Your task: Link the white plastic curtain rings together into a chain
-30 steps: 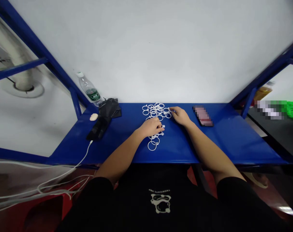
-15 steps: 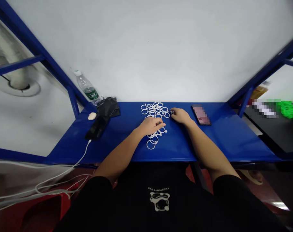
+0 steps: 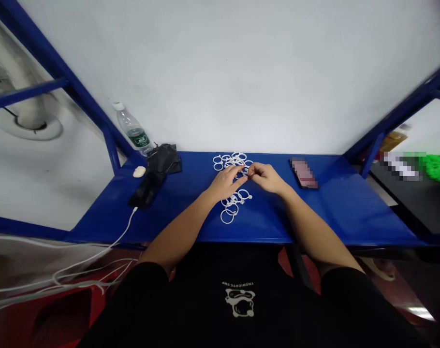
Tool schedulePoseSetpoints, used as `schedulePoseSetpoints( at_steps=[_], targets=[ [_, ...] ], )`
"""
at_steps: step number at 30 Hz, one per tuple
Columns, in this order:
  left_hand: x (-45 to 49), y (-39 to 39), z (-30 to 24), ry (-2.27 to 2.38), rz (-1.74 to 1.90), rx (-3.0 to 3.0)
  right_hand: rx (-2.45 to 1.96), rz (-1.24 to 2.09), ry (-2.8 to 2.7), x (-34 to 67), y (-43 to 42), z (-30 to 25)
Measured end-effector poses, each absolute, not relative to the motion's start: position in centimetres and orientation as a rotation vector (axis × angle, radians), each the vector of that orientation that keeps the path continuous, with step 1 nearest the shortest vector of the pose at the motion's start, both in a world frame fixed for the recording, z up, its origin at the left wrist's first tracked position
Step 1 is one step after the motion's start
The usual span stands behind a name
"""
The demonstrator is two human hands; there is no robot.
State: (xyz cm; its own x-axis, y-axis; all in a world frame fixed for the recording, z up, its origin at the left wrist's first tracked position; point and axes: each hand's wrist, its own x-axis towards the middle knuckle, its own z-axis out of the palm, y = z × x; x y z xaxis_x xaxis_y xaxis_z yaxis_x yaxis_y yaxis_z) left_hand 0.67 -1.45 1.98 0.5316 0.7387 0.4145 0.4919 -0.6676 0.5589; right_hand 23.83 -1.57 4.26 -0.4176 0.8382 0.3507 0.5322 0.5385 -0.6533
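Several thin white rings (image 3: 218,166) with small tabs lie in a loose cluster by the wall on the blue table (image 3: 191,193). A second, smaller group of white rings (image 3: 227,216) lies nearer the front edge. My right hand (image 3: 266,178) is closed in a pinch at the right side of the far cluster; a bit of white ring shows at its fingertips. Facing it, my left hand (image 3: 226,183) hovers over the rings, thumb and index finger apart, their tips close to the right fingertips. Part of the far cluster is hidden behind my left hand.
On the right lies a phone (image 3: 304,173). To the left are a clear plastic bottle (image 3: 137,135), a black plastic bag (image 3: 169,158), a black device (image 3: 146,190) with a white cable (image 3: 127,227), and a small pale object (image 3: 139,172). Blue posts frame the table.
My right hand has moved left from the side of the cluster toward my left hand, and its fingers are now pinched. My left hand has shifted slightly away from me, its thumb and index spreading.
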Motion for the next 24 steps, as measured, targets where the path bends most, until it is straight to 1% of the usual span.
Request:
schedulePoseSetpoints(
  at_steps=[3,6,12,16,19,22,24],
  targets=[
    [0.7,-1.2,1.6,0.986,0.920,2.518,-0.963,0.660,-2.087,22.8,-2.0,4.1],
    [0.9,-1.0,1.2,0.973,0.904,2.589,-0.926,0.710,-2.101,22.6,-1.8,3.6],
    [0.9,-1.0,1.1,0.903,0.879,2.619,-0.908,0.615,-2.145,22.8,-1.3,2.9],
    [0.6,-1.1,1.5,0.923,0.932,2.568,-1.057,0.377,-2.146,23.6,-0.8,2.4],
    [0.6,-1.2,1.6,0.896,0.772,2.582,-1.249,0.240,-2.234,24.6,0.1,1.7],
    [0.8,-1.4,1.5,0.824,0.608,2.590,-1.412,0.254,-2.290,25.3,1.1,0.9],
    [0.9,-1.6,1.5,0.820,0.591,2.566,-1.478,0.307,-2.314,25.3,1.4,0.7]
  ],
)
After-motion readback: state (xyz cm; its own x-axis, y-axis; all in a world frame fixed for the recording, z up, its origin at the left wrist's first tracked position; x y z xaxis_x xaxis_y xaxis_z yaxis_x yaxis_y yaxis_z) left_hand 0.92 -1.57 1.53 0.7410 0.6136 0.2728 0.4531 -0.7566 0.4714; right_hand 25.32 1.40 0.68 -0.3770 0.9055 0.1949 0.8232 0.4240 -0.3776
